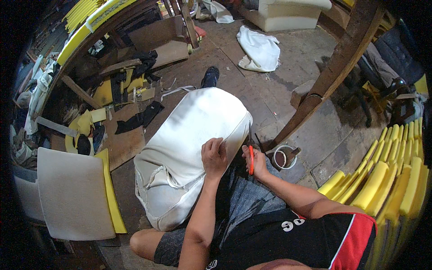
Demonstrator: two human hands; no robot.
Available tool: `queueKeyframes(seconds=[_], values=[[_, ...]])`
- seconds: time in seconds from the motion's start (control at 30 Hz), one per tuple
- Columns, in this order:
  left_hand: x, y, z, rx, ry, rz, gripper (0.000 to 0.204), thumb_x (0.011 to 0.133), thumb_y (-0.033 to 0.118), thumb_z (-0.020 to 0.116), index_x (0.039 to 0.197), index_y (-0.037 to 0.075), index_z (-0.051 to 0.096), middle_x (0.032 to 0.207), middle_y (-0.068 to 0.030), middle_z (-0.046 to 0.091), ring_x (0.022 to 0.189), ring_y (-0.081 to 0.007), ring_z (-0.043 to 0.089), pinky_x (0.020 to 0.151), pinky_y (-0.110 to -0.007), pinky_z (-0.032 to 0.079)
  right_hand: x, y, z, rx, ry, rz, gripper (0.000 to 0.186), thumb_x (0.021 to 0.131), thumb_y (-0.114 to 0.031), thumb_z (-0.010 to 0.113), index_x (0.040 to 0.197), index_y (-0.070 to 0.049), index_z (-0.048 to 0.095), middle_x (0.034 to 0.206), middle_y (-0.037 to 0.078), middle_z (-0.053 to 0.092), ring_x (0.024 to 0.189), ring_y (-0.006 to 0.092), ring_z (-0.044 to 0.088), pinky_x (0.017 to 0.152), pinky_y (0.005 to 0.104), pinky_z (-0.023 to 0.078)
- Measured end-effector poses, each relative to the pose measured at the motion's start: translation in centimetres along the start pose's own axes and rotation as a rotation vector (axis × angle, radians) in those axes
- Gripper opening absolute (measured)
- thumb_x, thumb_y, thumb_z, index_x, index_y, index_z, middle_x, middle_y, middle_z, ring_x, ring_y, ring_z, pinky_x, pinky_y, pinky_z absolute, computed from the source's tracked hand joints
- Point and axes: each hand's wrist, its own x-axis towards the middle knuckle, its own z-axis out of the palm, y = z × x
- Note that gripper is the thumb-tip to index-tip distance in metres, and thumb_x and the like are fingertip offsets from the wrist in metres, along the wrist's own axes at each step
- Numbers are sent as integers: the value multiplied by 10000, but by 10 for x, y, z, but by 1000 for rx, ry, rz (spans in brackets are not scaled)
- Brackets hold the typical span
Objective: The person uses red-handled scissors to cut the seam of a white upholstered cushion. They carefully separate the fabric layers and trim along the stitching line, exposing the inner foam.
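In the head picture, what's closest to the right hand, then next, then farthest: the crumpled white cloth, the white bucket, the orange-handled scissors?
1. Orange-handled scissors: held in the right hand.
2. White bucket: just to its right.
3. Crumpled white cloth: ahead, on the floor.

On my remote feed, I saw the cushion (204,117) before the person (319,234), a bucket (291,164) to its right. Foam slabs (379,185) were farther right; a cloth (259,49) lay beyond.
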Motion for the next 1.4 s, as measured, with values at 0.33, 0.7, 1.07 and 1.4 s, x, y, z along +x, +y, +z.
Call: queueKeyframes(seconds=[0.33, 0.7, 1.07, 1.4], values=[[0, 1, 1, 9, 11, -4, 195, 831, 55, 648, 1025, 55, 630, 999, -125, 632, 953, -334, 592, 839, -428, 467, 2, 2, -1, 5, -3, -1, 594, 871, -641, 582, 788, -53, 568, 537, -25, 458, 420, 91, 458, 390, 250, 398], [0, 0, 0, -20, 10, -18, 236, 805, 34, 638, 1039, 58, 616, 998, -131, 628, 947, -345, 588, 836, -437, 465, 1, 1, 0, 35, -16, -4, 575, 877, -628, 586, 806, -58, 559, 550, -29, 448, 425, 86, 447, 392, 247, 383], [0, 0, -2, -18, 9, 11, 203, 835, 59, 640, 1036, 51, 611, 993, -130, 622, 949, -325, 586, 843, -428, 454, -1, -1, 1, 13, -18, -10, 580, 875, -637, 582, 800, -62, 556, 543, -30, 446, 423, 82, 439, 390, 242, 380], [-1, -2, 0, -4, 11, 19, 199, 840, 71, 644, 1037, 53, 618, 1000, -131, 626, 951, -329, 588, 838, -426, 459, 1, 4, 0, 38, -30, -4, 573, 873, -636, 585, 801, -68, 554, 555, -31, 452, 429, 80, 444, 394, 240, 383]])
